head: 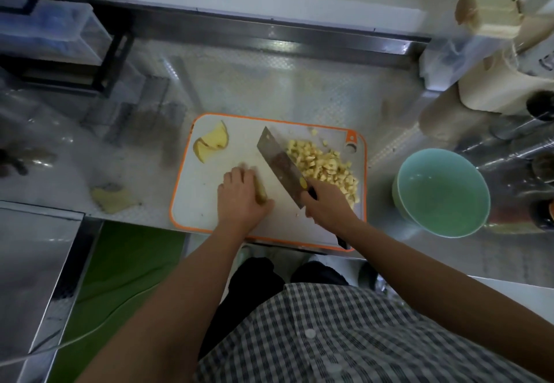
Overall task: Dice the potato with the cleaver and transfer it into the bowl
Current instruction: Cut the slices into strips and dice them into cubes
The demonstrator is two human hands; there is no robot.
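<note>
Curling round the dark handle, the right grip [326,206] holds the cleaver [281,164], its blade slanting away and to the left over the white, orange-edged cutting board [207,209]. Just left of it, the left grip [239,200] holds a potato piece [260,192] down with curled fingers, close beside the blade. Beyond the right grip, against the blade's right face, lies the heap of diced potato [323,167]. Farther out, beyond the left grip, potato slices [209,144] rest on the board. Right of the right grip, off the board, a green bowl [400,200] stands on the bench [269,83].
</note>
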